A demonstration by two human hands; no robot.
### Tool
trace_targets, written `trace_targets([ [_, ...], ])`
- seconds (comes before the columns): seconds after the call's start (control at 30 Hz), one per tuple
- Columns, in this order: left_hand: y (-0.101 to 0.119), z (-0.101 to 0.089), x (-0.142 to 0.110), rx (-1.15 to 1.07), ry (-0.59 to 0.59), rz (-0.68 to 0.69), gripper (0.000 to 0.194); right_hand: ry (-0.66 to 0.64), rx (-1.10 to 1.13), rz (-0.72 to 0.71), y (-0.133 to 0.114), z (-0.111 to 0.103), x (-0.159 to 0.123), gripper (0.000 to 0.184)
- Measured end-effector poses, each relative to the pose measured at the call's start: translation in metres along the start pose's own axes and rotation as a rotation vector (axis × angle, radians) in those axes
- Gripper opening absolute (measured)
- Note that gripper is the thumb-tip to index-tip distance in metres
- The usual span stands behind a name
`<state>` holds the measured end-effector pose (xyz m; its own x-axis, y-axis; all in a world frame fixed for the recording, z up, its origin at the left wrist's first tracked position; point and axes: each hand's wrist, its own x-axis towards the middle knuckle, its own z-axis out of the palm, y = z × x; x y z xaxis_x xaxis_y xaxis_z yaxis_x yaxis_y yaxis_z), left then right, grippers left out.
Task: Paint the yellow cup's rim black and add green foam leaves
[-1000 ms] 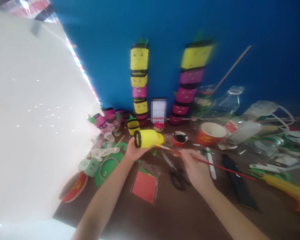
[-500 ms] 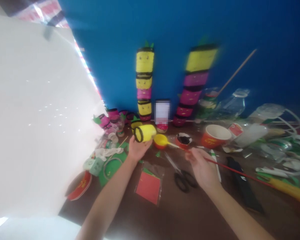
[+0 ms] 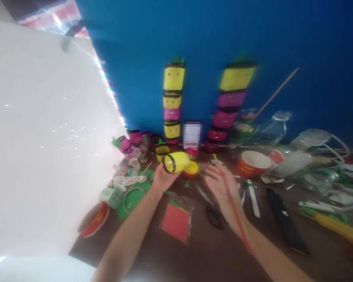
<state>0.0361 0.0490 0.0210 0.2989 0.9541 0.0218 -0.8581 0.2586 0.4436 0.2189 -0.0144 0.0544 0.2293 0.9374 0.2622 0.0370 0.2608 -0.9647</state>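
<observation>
1. The left hand (image 3: 165,181) is curled around a yellow cylinder (image 3: 179,161), its fingers gripping from beneath and the near side. A hold this low leaves much of the upper wall bare; a light, even grip would probably suit it best, since a hollow tube may dent or smear under pressure.
2. The right hand (image 3: 222,187) seems to pinch a red-handled brush (image 3: 237,214) between thumb and fingers, the other fingers loosely extended; blur hides the exact contact. The handle slants back over the wrist and the bristle end points away, so a slack, pencil-like hold should give the steadiest strokes.
3. For good coverage, I would wipe excess paint on a pot's rim, turn the cylinder with the left hand rather than twist the brush wrist, and keep the yellow bristles clear of the cylinder's black rim.
4. The cylinder lies within the left hand, tilted on its side, its black-edged mouth facing left and towards the wearer. It is to the left of the right hand and apart from it; the brush is not touching it.
5. Just beyond the cylinder's right end sits a red cup with yellow inside (image 3: 190,176); whether they touch I cannot tell. A small pot (image 3: 215,161) shows partly behind the right hand.
6. Farther out on the surface (image 3: 217,254), scissors (image 3: 213,217) lie partly hidden under the right hand, with a packet of red paper (image 3: 175,222) between the forearms.
</observation>
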Motion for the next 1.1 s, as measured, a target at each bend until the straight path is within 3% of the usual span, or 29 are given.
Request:
trace_targets([
  [0.13,-0.002,-0.005,0.001,0.038,-0.075,0.009,0.034,-0.062,-0.076,-0.077,-0.008,0.030,-0.001,0.086],
  [0.33,-0.005,-0.012,0.003,0.127,-0.038,0.026,0.032,-0.037,-0.077,-0.107,-0.014,0.056,0.000,0.091],
  [0.53,-0.005,-0.013,0.003,0.141,-0.031,0.019,0.035,0.005,-0.081,-0.050,-0.014,0.056,0.001,0.089],
  [0.87,-0.005,-0.004,-0.003,0.179,-0.113,0.014,0.032,0.023,-0.071,-0.096,-0.018,0.050,0.000,0.083],
  [1.1,-0.003,-0.006,-0.007,0.196,-0.183,0.005,0.036,-0.076,-0.218,-0.093,-0.030,0.038,0.006,0.087],
])
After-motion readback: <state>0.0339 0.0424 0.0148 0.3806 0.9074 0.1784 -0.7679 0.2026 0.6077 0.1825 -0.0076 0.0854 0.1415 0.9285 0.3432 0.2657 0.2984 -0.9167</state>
